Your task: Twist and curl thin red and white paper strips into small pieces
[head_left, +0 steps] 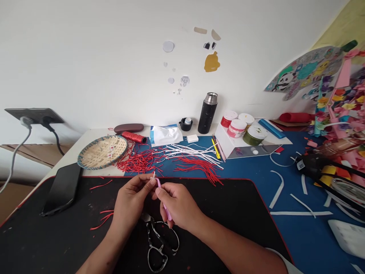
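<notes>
Thumb and fingers of my left hand [132, 198] pinch a small white cord piece [154, 175], whose end sticks up above the fingertips. My right hand [178, 203] is wrapped round pink bent-tip tweezers [167, 213]. Their curved tip touches or nearly touches the white piece at my left thumb; the exact contact is too small to tell. Below my hands, scissors [157, 258] with black-and-white handles lie on the black mat [216, 236], their blades partly hidden. Cut red cords [106, 220] lie left of my left hand.
Beyond the mat lie red cords [199, 169], white cords [194, 152] and a red thread spool [134, 137]. A woven basket [85, 161] and phone [61, 190] are at left. A black thermos [207, 116] stands near the wall. Paint jars [254, 136] sit on a white box [228, 142].
</notes>
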A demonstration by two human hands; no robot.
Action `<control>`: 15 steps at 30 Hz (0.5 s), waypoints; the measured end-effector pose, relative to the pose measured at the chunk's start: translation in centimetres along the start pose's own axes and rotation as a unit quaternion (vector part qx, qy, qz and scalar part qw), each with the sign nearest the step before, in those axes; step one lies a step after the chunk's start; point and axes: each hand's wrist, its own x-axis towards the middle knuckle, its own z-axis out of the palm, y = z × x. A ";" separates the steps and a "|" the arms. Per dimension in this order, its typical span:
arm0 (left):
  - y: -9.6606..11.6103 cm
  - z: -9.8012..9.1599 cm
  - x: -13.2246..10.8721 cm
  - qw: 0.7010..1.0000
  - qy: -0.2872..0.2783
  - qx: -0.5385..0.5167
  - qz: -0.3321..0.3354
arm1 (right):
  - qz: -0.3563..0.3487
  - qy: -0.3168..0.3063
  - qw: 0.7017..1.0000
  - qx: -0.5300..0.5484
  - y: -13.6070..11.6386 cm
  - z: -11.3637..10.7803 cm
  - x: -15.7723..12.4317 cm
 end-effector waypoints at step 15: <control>0.2 -0.1 0.0 0.998 -0.011 -0.058 0.031 | -0.014 -0.039 0.999 -0.025 0.3 -1.0 0.0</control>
